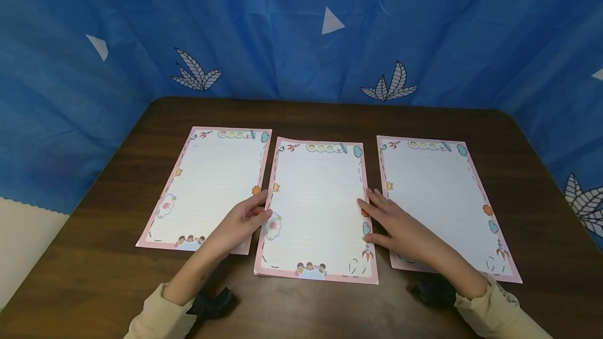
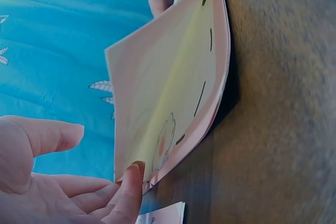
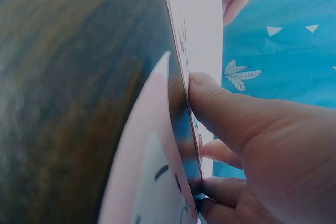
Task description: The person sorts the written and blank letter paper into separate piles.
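Note:
In the head view a sheet of pink-bordered writing paper (image 1: 317,198) lies in the middle of the table, with another edge just showing under its lower left corner. My left hand (image 1: 240,224) touches its left edge; the left wrist view shows the fingers (image 2: 130,190) at the paper's border and the thumb held away from it. My right hand (image 1: 395,224) lies over the right edge, fingers spread, and the right wrist view shows the thumb (image 3: 210,95) and fingertips against that edge. Both hands look relaxed, not curled round the paper.
A matching sheet (image 1: 216,187) lies to the left, and another sheet (image 1: 433,192) to the right, partly under my right forearm. The dark wooden table (image 1: 330,119) ends at a blue patterned curtain (image 1: 292,41). Black straps (image 1: 214,303) sit at both wrists.

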A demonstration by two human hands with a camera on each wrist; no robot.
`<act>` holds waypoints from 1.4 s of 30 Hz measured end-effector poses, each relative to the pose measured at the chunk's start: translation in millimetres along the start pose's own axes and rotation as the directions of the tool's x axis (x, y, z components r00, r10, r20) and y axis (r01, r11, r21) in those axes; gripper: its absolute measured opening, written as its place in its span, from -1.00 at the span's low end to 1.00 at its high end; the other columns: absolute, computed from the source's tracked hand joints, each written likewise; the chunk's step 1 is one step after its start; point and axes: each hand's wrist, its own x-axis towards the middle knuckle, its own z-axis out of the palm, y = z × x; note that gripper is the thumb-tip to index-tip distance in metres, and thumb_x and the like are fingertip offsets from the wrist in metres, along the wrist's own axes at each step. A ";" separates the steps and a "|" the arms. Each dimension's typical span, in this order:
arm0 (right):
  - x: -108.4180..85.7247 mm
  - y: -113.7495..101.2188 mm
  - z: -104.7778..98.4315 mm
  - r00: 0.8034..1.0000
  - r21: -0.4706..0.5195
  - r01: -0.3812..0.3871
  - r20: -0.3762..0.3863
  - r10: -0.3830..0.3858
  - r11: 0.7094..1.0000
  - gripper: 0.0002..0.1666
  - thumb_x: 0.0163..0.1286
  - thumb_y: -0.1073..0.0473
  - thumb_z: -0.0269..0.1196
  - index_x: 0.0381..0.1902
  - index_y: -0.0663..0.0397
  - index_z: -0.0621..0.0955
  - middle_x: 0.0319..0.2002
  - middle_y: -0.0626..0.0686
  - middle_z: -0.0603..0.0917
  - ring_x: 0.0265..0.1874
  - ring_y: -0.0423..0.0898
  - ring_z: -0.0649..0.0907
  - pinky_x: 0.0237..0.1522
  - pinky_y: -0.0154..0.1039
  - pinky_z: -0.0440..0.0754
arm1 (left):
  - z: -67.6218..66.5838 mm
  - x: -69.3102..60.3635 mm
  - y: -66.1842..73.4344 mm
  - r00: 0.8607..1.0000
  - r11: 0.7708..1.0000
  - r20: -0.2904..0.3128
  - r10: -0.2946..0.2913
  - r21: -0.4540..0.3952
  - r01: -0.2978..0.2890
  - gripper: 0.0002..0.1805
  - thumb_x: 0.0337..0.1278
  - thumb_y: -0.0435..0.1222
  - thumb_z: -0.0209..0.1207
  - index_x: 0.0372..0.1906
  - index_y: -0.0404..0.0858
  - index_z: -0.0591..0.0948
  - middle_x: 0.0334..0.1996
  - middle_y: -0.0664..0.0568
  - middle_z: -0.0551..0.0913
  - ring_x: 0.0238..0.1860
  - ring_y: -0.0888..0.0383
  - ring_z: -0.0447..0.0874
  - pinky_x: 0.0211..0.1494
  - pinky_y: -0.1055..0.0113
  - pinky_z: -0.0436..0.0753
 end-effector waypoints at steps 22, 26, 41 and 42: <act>0.5 1.1 0.5 1.000 -0.010 0.011 -0.003 -0.011 1.000 -0.07 0.15 0.02 0.37 0.39 0.16 0.23 0.41 0.26 0.06 0.37 0.18 0.03 0.21 0.22 0.14 | 6.7 -2.8 -1.6 0.993 0.988 -0.014 0.114 0.106 -0.112 -0.32 0.27 -0.35 0.09 0.36 -0.55 0.08 0.33 -0.40 0.10 0.20 -0.24 0.33 0.03 0.06 0.51; 0.6 1.3 0.5 1.000 -0.010 0.008 -0.001 -0.008 1.000 -0.07 0.16 0.02 0.37 0.40 0.15 0.23 0.41 0.24 0.05 0.37 0.18 0.03 0.21 0.21 0.14 | 5.8 -3.1 -0.7 0.983 0.974 -0.062 0.172 0.158 -0.161 -0.38 0.24 -0.38 0.10 0.32 -0.55 0.19 0.30 -0.39 0.18 0.27 -0.24 0.20 0.13 -0.05 0.40; 0.0 0.7 0.4 1.000 0.033 -0.009 -0.002 0.009 0.999 -0.02 0.16 0.03 0.37 0.42 0.19 0.17 0.41 0.24 0.05 0.38 0.16 0.00 0.24 0.21 0.07 | -2.7 5.0 -12.9 1.000 0.974 0.000 0.003 -0.226 -0.003 -0.34 0.12 -0.61 0.05 0.36 -0.44 0.16 -0.20 -0.26 0.59 -0.26 -0.05 0.64 -0.21 0.31 0.62; -0.1 0.8 0.6 1.000 0.042 -0.012 -0.004 0.012 0.999 0.00 0.16 0.03 0.37 0.42 0.20 0.14 0.41 0.24 0.04 0.38 0.15 -0.01 0.25 0.21 0.04 | -2.7 4.9 -13.2 1.000 0.973 0.002 0.007 -0.230 -0.007 -0.34 0.11 -0.62 0.05 0.35 -0.43 0.17 -0.22 -0.26 0.59 -0.28 -0.05 0.64 -0.22 0.30 0.62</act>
